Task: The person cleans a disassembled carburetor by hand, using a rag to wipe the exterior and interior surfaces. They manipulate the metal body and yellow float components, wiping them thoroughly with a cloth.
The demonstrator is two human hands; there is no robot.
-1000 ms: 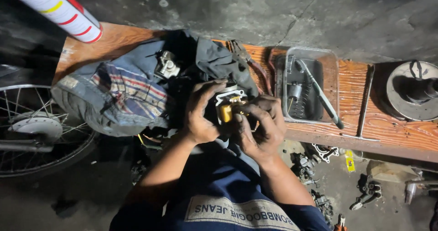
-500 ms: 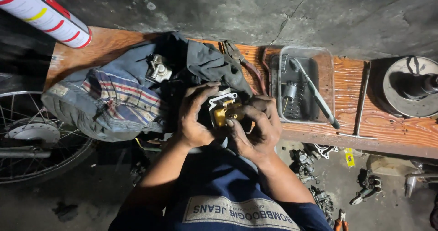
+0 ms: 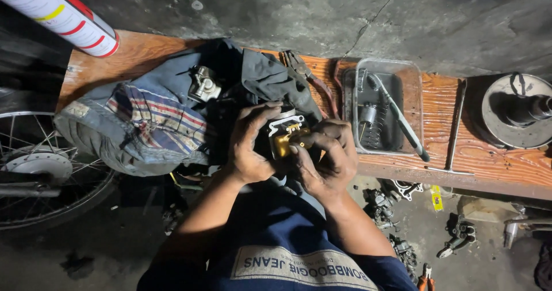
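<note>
Both my hands hold a small engine part [image 3: 286, 135], dark metal with a brass-coloured piece in its middle, just above the front edge of a wooden bench [image 3: 138, 52]. My left hand [image 3: 248, 144] grips its left side, fingers curled over the top. My right hand [image 3: 326, 159] wraps the right side, its thumb and fingertips pressed on the brass piece. The part's underside is hidden by my palms. A crumpled cloth [image 3: 144, 118], grey with a striped patch, lies on the bench just left of my hands, with a small silver metal part [image 3: 202, 84] on it.
A clear plastic tray [image 3: 409, 81] right of my hands holds a screwdriver, a spring and small parts. Pliers [image 3: 310, 78] lie beside it. A round metal assembly [image 3: 517, 110] and a thin rod [image 3: 454, 127] sit at the right. A spray can [image 3: 57, 12] and a spoked wheel [image 3: 40, 164] are on the left.
My hands have stayed on the part and shifted slightly; the right fingers now press on the brass piece. The view has moved a little.
</note>
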